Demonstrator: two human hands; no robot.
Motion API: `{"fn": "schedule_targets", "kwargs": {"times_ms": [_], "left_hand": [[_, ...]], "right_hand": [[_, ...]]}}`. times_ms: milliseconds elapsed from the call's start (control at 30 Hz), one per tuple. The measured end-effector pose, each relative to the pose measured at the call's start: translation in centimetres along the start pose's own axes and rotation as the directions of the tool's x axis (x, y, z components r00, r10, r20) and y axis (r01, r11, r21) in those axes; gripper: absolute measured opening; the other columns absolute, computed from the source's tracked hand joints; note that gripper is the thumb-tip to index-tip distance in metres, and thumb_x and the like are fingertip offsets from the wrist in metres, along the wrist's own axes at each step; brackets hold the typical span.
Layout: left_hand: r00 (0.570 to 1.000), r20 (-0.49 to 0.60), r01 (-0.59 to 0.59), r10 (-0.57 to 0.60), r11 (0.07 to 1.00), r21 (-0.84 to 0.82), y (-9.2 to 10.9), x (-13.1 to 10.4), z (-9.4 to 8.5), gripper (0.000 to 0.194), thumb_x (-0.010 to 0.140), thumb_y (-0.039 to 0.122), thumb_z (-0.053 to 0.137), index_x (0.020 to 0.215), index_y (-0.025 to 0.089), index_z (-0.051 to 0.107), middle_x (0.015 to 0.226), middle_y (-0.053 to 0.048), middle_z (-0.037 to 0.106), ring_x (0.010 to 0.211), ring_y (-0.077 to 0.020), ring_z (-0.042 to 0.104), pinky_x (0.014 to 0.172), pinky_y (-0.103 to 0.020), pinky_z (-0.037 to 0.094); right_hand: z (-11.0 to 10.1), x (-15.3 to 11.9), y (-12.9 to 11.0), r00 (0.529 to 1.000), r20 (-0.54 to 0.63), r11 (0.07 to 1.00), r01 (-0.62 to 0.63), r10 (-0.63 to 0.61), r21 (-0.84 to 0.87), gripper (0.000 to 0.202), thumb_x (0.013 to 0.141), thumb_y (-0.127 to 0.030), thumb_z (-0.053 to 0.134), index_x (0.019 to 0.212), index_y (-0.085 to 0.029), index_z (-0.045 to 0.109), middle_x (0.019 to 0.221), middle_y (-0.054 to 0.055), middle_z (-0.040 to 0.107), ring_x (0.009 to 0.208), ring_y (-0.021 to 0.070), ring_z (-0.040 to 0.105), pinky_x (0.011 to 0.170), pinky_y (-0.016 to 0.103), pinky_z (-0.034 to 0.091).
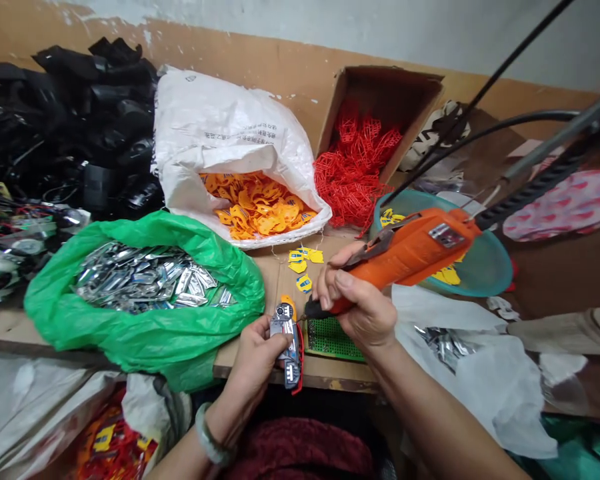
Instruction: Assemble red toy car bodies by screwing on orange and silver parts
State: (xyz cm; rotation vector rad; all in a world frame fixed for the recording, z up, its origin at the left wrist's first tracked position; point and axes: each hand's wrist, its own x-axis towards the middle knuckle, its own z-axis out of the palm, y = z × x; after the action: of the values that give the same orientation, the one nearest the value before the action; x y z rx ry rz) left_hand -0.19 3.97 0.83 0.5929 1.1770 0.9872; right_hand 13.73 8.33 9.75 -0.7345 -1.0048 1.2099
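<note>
- Head view, nearest: the left wrist wears a pale bracelet (209,437); at lower left, a sack contains red and yellow parts (105,439).
- Left hand (257,343): pinched firmly, thumb on the upper face of a grey housing (286,337) with red edging and an orange end. Housing is positioned at the front edge of the bench (337,381).
- Right hand (370,310): fingers curled around the nose end of an orange power driver (405,250); whether its lever is pressed cannot be told.
- Step in hand, as judged: screw-fastening. Driver's tip is at the housing's right side; actual contact cannot be confirmed.
- Next move, as judged, calls for a motionless housing, the bit in line with its seat, and even pressure without slipping.
- Beyond the hands: green mesh mat (333,339) under the driver; loose yellow pieces (304,284) ahead of the housing; to the left, a green bag (145,340) of silvery parts (140,273).
- Further back: teal basin (490,267) right, white sack (220,113) of orange parts (260,207) centre.
- Farthest: cardboard box (413,100) spilling red lattice parts (353,153), black parts (115,127) heaped left, against the wall (300,20).
</note>
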Motion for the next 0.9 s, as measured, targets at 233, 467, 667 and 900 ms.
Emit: {"fn": "schedule_targets", "kwargs": {"times_ms": [233,467,667,900], "left_hand": [[1.0,0.011,-0.019,0.019,1.0,-0.004,-0.1,0.0,-0.1,0.016,0.058,0.02,0.073,0.07,0.016,0.064,0.056,0.005,0.058,0.045,-0.0088,0.045,0.041,-0.019,0.035],[1.0,0.002,-0.004,0.004,1.0,-0.018,0.2,-0.1,0.1,0.015,0.056,0.02,0.071,0.067,0.016,0.063,0.055,0.004,0.057,0.043,-0.0082,0.045,0.041,-0.019,0.034],[1.0,0.002,-0.004,0.004,1.0,-0.01,0.3,0.0,0.1,0.016,0.055,0.021,0.071,0.068,0.015,0.063,0.054,0.005,0.056,0.043,-0.0084,0.044,0.041,-0.019,0.033],[1.0,0.017,-0.023,0.022,1.0,0.017,0.3,-0.2,0.2,0.016,0.059,0.021,0.07,0.072,0.015,0.063,0.055,0.004,0.057,0.044,-0.0086,0.045,0.041,-0.019,0.034]], "right_hand": [[0.8,0.0,0.7,0.998,0.048,0.999,-0.031,0.03,0.015,0.017,0.078,-0.032,0.071,0.088,-0.022,0.061,0.049,-0.008,0.047,0.041,0.0133,0.048,0.049,0.03,0.043],[0.6,-0.3,1.4,0.997,0.062,0.997,-0.038,0.042,-0.061,0.017,0.08,-0.032,0.07,0.091,-0.022,0.061,0.053,-0.008,0.049,0.042,0.0134,0.05,0.049,0.031,0.047],[0.5,-0.5,1.4,0.995,0.078,0.995,-0.048,0.055,-0.093,0.02,0.081,-0.031,0.07,0.096,-0.023,0.06,0.053,-0.009,0.05,0.043,0.013,0.051,0.051,0.03,0.048],[0.4,-0.4,1.4,0.986,0.127,0.986,-0.085,0.104,-0.146,0.022,0.082,-0.035,0.072,0.094,-0.024,0.057,0.057,-0.008,0.053,0.044,0.0125,0.051,0.051,0.03,0.048]]}}
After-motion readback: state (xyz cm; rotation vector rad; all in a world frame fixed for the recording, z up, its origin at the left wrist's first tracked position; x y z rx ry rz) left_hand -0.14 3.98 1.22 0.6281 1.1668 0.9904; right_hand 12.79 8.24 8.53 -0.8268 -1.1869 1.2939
